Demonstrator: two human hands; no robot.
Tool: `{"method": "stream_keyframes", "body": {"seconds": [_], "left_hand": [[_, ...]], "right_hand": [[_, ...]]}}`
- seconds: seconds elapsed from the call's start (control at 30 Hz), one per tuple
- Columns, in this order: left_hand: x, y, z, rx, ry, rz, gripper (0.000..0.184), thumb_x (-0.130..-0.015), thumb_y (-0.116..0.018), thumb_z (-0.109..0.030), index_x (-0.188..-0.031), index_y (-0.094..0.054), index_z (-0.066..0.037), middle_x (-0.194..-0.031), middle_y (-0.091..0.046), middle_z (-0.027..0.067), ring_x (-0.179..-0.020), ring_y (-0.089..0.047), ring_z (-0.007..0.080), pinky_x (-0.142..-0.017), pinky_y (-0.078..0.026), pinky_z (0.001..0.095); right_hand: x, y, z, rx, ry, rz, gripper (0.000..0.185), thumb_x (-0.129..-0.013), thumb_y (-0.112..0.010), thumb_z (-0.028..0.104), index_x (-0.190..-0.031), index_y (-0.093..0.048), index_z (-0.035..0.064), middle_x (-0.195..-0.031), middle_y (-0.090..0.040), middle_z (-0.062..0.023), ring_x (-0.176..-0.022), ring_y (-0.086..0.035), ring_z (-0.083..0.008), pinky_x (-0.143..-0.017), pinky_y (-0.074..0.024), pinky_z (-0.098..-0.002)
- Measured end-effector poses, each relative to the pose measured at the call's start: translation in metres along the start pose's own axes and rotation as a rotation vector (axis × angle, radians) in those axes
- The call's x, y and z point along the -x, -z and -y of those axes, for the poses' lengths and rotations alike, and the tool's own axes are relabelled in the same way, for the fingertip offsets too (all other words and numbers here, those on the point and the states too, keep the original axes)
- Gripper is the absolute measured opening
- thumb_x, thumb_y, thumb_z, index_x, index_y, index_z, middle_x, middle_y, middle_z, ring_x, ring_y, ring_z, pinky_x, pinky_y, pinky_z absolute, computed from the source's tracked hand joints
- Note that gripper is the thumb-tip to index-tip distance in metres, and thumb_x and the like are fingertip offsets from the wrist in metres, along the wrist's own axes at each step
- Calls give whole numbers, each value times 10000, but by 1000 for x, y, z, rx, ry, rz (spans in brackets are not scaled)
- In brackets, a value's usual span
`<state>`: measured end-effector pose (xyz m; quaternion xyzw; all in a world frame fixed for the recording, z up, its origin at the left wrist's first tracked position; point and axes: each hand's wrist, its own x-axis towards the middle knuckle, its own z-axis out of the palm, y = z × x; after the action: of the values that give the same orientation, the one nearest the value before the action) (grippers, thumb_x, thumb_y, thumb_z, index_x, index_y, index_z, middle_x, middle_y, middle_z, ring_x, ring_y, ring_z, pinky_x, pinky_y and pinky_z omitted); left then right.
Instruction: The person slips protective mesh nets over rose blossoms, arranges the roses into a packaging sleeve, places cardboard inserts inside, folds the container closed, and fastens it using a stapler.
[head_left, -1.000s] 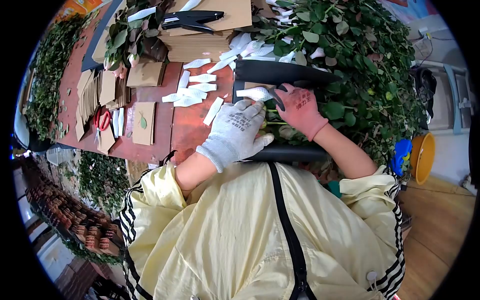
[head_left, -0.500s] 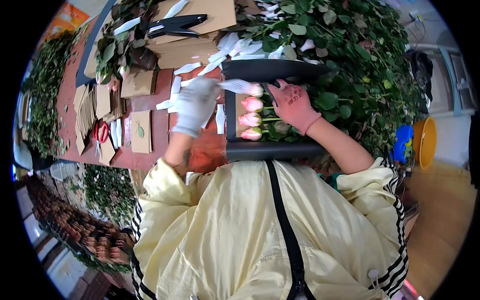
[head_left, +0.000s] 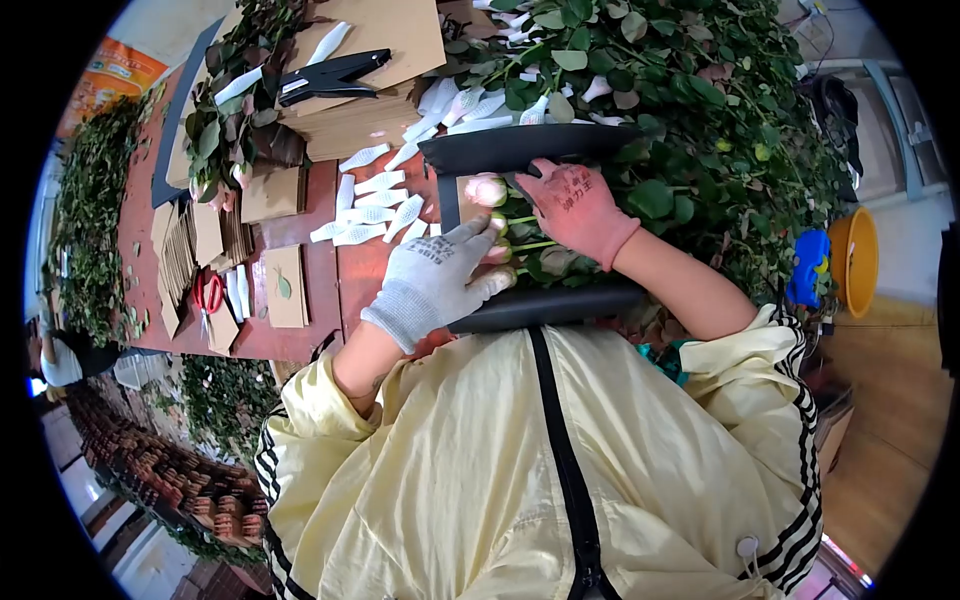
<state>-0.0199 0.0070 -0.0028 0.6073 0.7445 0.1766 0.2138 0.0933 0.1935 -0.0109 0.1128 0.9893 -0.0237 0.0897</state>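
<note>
My left hand (head_left: 437, 270), in a grey-white glove, lies over the pink roses with its fingers spread, touching the blooms and hiding some of them. One pink rose (head_left: 486, 190) shows fully above its fingertips, on a piece of cardboard (head_left: 466, 209). My right hand (head_left: 578, 208), in a pink glove with dark fingertips, rests bent over the stems just right of the blooms; what its fingers hold is hidden. The roses lie in a black holder (head_left: 530, 148) with raised sides. White mesh sleeves (head_left: 380, 198) are scattered left of the holder.
A black stapler (head_left: 335, 77) lies on stacked cardboard (head_left: 360, 125). Red-handled scissors (head_left: 208, 296) and small cardboard pieces (head_left: 288, 287) are at the left of the red table (head_left: 310, 329). Leafy stems (head_left: 720, 150) fill the right; a yellow basin (head_left: 853, 262) stands beyond.
The mesh sleeve is off the top rose, whose bloom is now bare. My left hand went left to the loose sleeves, then came back over the blooms. My right hand stayed by the stems.
</note>
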Motion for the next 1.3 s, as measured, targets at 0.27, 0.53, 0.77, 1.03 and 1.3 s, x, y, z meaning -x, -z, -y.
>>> {"method": "stream_keyframes", "body": {"seconds": [0.27, 0.53, 0.77, 1.03, 1.3], "left_hand": [[4, 1, -3, -7, 49, 57, 599, -840, -567, -444, -1304, -501, -71, -1262, -549, 127, -987, -615, 303, -809, -494, 381], [5, -2, 1, -26, 80, 92, 578, -869, -504, -465, -1307, -498, -88, -1371, -476, 91, -1014, -623, 275, -830, -486, 396], [6, -4, -1, 63, 86, 8, 544, -840, -564, -437, -1263, -540, -96, -1291, -535, 108, -1010, -612, 292, -848, -477, 397], [-14, 6, -23, -332, -6, 38, 561, -736, -624, -509, -1078, -585, -66, -1119, -527, 121, -1042, -484, 279, -853, -365, 421], [-25, 4, -30, -477, -135, 64, 655, -679, -720, -454, -1147, -561, -24, -1071, -527, 115, -1005, -528, 273, -814, -419, 389]], "right_hand": [[-2, -26, -8, -61, 37, -135, 412, -776, -585, 192, -1178, -567, 104, -1184, -578, -136, -958, -620, -298, -812, -496, -413], [26, 4, -23, -429, 76, -444, 455, -706, -625, 53, -1147, -512, 61, -1196, -537, -166, -1031, -557, -347, -851, -454, -415], [30, -19, -35, -478, 59, -373, 534, -705, -623, 46, -1212, -456, 62, -1263, -478, -161, -1111, -494, -351, -930, -386, -438], [33, -14, -24, -339, -26, -511, 597, -745, -647, 181, -1280, -429, 30, -1330, -441, -171, -1188, -464, -324, -999, -358, -415], [91, 89, -41, -314, -153, -861, 484, -764, -614, 157, -1211, -476, 32, -1198, -526, -194, -1105, -529, -340, -940, -433, -414]]}}
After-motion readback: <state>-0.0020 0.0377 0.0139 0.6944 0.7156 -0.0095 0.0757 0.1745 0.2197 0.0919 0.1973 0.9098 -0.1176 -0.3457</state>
